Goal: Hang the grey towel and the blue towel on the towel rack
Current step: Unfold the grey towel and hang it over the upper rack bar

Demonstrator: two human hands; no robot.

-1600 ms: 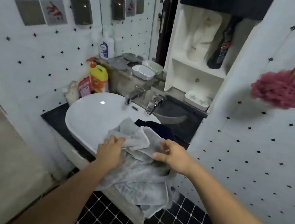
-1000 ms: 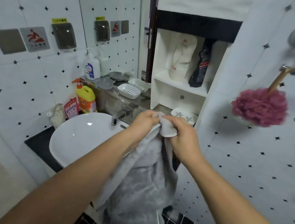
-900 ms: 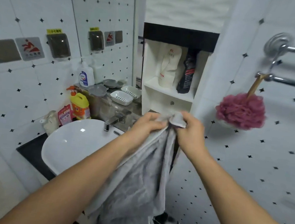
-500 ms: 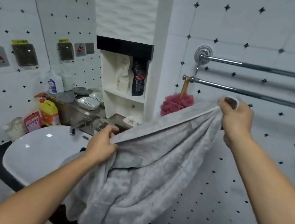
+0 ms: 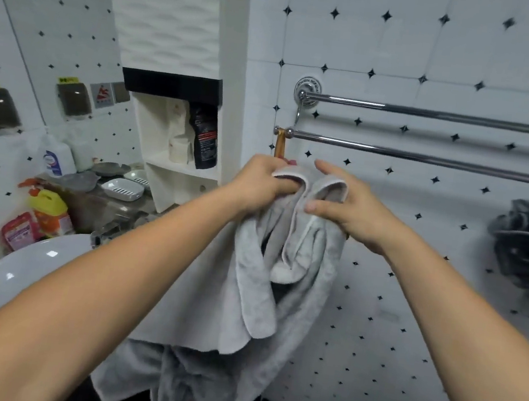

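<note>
Hanging from both hands' fingers (image 5: 287,188) (pinched): grey towel (image 5: 252,300).

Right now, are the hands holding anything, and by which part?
The grey towel, by its hemmed top edge: left hand and right hand each grip a fold.

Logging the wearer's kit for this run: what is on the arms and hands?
Nothing worn shows: left hand and right hand are ungloved, no ring visible; left forearm and right forearm are bare to the frame edge, no sleeve, watch or band.
</note>
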